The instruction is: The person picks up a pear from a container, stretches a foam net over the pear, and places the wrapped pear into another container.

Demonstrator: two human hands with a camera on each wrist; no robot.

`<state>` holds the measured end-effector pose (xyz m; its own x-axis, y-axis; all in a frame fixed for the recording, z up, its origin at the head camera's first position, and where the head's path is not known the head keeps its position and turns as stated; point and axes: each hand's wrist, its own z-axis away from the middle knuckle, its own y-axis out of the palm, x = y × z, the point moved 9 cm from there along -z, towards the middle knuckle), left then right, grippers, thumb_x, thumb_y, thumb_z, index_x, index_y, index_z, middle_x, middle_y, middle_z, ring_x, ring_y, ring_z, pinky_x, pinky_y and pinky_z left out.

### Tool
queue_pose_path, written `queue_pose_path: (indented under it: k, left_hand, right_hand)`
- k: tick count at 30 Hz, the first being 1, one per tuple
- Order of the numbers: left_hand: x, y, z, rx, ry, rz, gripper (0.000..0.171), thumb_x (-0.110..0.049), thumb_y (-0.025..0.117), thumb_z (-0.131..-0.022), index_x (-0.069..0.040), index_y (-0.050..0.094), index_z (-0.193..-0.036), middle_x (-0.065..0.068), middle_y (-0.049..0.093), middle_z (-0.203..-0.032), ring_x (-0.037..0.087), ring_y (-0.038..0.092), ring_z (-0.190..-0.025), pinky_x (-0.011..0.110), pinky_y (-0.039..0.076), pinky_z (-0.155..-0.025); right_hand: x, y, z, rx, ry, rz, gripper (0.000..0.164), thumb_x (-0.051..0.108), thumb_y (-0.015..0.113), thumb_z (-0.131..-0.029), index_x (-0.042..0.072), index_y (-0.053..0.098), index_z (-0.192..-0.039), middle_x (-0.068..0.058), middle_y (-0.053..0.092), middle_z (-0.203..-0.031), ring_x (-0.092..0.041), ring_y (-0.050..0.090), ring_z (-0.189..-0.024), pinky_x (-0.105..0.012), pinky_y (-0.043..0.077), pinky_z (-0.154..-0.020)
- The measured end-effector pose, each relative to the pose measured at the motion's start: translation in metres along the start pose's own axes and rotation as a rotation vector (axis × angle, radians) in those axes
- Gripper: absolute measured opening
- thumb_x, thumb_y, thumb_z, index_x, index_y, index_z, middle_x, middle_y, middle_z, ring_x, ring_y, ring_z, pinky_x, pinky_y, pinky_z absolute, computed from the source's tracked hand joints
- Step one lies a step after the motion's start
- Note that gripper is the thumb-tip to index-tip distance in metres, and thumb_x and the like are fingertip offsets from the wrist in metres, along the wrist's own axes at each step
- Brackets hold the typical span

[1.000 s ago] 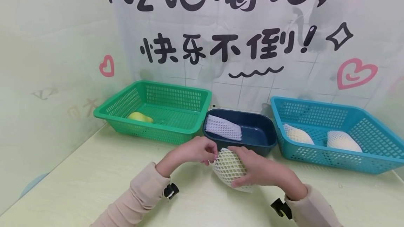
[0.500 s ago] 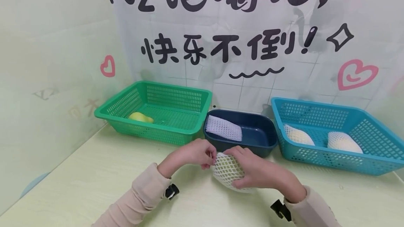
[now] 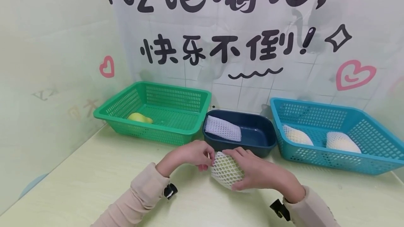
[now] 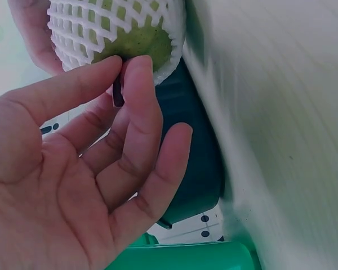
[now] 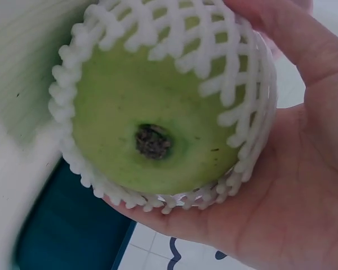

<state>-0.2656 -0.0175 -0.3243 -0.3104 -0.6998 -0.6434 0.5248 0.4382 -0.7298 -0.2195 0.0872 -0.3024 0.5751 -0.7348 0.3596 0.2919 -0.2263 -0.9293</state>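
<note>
A green pear (image 5: 110,95) in a white foam net sleeve (image 3: 225,171) is held just in front of the navy tub (image 3: 257,146). My right hand (image 3: 260,172) grips it from the right, thumb and fingers spread around the net. In the right wrist view the pear's round base with its dark blossom end shows through the net's opening. From the left, my left hand (image 3: 194,155) pinches the pear's dark stem (image 4: 118,94) between thumb and forefinger; its other fingers are loosely bent. The right hand's palm is hidden in the head view.
At the left stands a green basket (image 3: 157,129) with a bare yellow pear (image 3: 139,117). An empty foam net (image 3: 222,128) lies in the navy tub. The blue basket (image 3: 334,158) at right holds two net-wrapped fruits (image 3: 342,143). A printed wall sheet hangs behind.
Both hands and the netted pear have shifted very slightly left and toward me. The grips look the same.
</note>
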Motion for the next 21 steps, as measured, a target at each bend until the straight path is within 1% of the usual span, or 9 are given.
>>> queue_pose_path:
  k: [4, 8, 11, 13, 15, 17, 19, 21]
  left_hand:
    - [0.000, 0.000, 0.000, 0.013, -0.001, 0.006, 0.008, -0.007, 0.064, -0.085, -0.009, 0.064, -0.078, 0.003, 0.062, -0.064, 0.014, 0.059, -0.053, 0.031, 0.053, -0.060]
    - [-0.002, -0.004, 0.003, 0.015, 0.009, 0.009, 0.006, -0.010, 0.063, -0.087, -0.009, 0.064, -0.081, 0.003, 0.064, -0.066, 0.015, 0.061, -0.056, 0.029, 0.052, -0.061]
    - [-0.006, -0.011, 0.008, -0.001, 0.035, 0.012, 0.005, -0.012, 0.062, -0.088, -0.009, 0.065, -0.085, 0.004, 0.065, -0.070, 0.015, 0.062, -0.059, 0.028, 0.052, -0.062]
    - [-0.010, -0.018, 0.013, -0.021, 0.063, 0.018, 0.006, -0.013, 0.062, -0.089, -0.008, 0.065, -0.088, 0.006, 0.067, -0.075, 0.016, 0.062, -0.062, 0.029, 0.052, -0.064]
    - [-0.014, -0.029, 0.019, -0.059, 0.089, 0.017, 0.008, -0.014, 0.061, -0.089, -0.007, 0.064, -0.091, 0.007, 0.068, -0.080, 0.015, 0.062, -0.065, 0.029, 0.052, -0.065]
    - [-0.018, -0.041, 0.025, -0.122, 0.108, 0.013, 0.008, -0.015, 0.062, -0.089, -0.008, 0.064, -0.092, 0.006, 0.067, -0.083, 0.014, 0.061, -0.068, 0.029, 0.051, -0.065]
    - [-0.022, -0.056, 0.033, -0.207, 0.121, -0.008, 0.008, -0.015, 0.062, -0.088, -0.009, 0.064, -0.093, 0.004, 0.067, -0.084, 0.013, 0.060, -0.071, 0.026, 0.050, -0.064]
    - [-0.024, -0.069, 0.042, -0.303, 0.115, -0.043, 0.008, -0.015, 0.064, -0.087, -0.010, 0.065, -0.093, 0.001, 0.066, -0.082, 0.012, 0.059, -0.072, 0.025, 0.048, -0.063]
  right_hand:
    - [0.000, -0.002, -0.001, -0.015, -0.008, 0.022, 0.080, 0.031, 0.076, -0.072, 0.010, 0.035, -0.138, -0.006, 0.046, -0.125, -0.023, 0.043, -0.109, -0.043, 0.045, -0.088]
    - [0.002, -0.005, 0.001, -0.039, -0.015, 0.029, 0.079, 0.031, 0.075, -0.073, 0.012, 0.036, -0.138, -0.005, 0.047, -0.126, -0.023, 0.043, -0.110, -0.042, 0.046, -0.086]
    - [0.002, -0.008, 0.002, -0.053, -0.011, 0.023, 0.079, 0.031, 0.075, -0.073, 0.013, 0.036, -0.139, -0.006, 0.047, -0.126, -0.024, 0.044, -0.109, -0.042, 0.046, -0.084]
    - [0.001, -0.010, 0.003, -0.060, -0.005, 0.020, 0.079, 0.032, 0.075, -0.073, 0.013, 0.036, -0.139, -0.006, 0.047, -0.126, -0.024, 0.044, -0.109, -0.042, 0.047, -0.083]
    - [0.001, -0.012, 0.004, -0.070, -0.007, 0.020, 0.079, 0.033, 0.075, -0.073, 0.013, 0.036, -0.139, -0.006, 0.047, -0.126, -0.023, 0.044, -0.108, -0.041, 0.047, -0.083]
    - [0.001, -0.015, 0.006, -0.083, -0.018, 0.023, 0.079, 0.033, 0.076, -0.073, 0.014, 0.036, -0.139, -0.006, 0.047, -0.126, -0.022, 0.045, -0.107, -0.041, 0.047, -0.083]
    - [0.002, -0.017, 0.008, -0.097, -0.037, 0.026, 0.080, 0.033, 0.075, -0.074, 0.014, 0.035, -0.140, -0.006, 0.047, -0.126, -0.021, 0.045, -0.108, -0.042, 0.046, -0.085]
    - [0.003, -0.019, 0.009, -0.111, -0.055, 0.027, 0.080, 0.033, 0.075, -0.074, 0.014, 0.035, -0.140, -0.006, 0.047, -0.127, -0.021, 0.045, -0.109, -0.042, 0.045, -0.087]
